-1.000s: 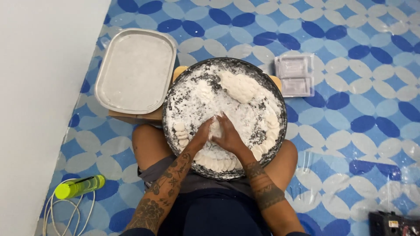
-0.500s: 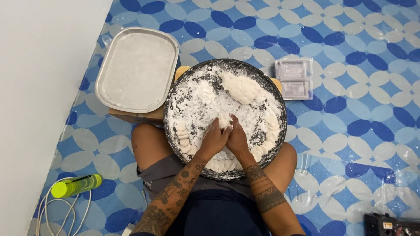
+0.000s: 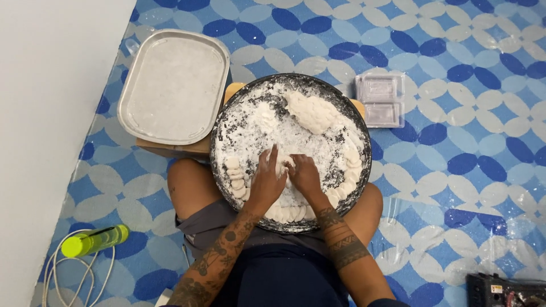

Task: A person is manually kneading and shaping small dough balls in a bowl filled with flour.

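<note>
Head cam, looking straight down: both hands are in the round dark tray (image 3: 227,122), side by side. Left hand (image 3: 266,182) lies flat with fingers spread on the flour, right hand (image 3: 303,175) is curled, and they pinch 1 small dough piece (image 3: 284,163) between them. The big dough lump (image 3: 310,111) sits beyond the fingertips, long axis running upper-left to lower-right.

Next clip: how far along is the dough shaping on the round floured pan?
Done: small dough discs line the round pan's near rim on both sides. In hand: the left hand and right hand press a piece between them on the flour. Left: the large dough lump is uncut, and the rectangular tray holds no pieces.
</note>
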